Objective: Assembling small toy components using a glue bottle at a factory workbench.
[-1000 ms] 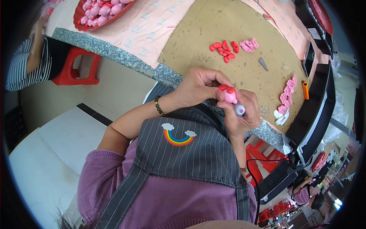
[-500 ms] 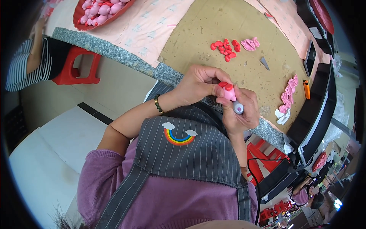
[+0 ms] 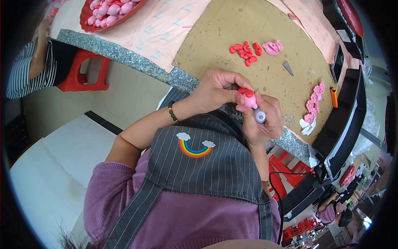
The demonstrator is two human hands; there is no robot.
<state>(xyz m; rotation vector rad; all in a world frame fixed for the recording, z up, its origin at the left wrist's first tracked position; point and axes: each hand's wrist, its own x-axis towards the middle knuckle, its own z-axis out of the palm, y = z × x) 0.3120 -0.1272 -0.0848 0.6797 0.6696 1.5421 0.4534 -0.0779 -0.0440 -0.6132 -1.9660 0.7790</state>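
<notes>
Close above the table's near edge, my two hands meet at a small pink figure (image 3: 250, 102) with red rounded pieces on top. My left hand (image 3: 219, 92) is closed, its thumb and fingertips pinching the figure's red end. My right hand (image 3: 266, 120) is closed too; its thumb and forefinger touch the figure's other side. A whitish-grey tube or bottle (image 3: 260, 116) sits in my right palm, its round end facing up. Beyond the hands lie several loose red pieces (image 3: 247, 53) and a flat pink part (image 3: 272, 47).
A red bowl (image 3: 143, 6) of pink and red figures stands far left. To the right lie a grey pointed blade (image 3: 288, 68), a strip of pink parts (image 3: 314, 103), an orange lighter (image 3: 333, 97) and a black tray (image 3: 340, 116). A person in stripes (image 3: 41, 66) is at left by a red stool (image 3: 86, 71).
Almost nothing differs. Both hands and the figure have shifted very slightly; the grip on each item looks the same.
</notes>
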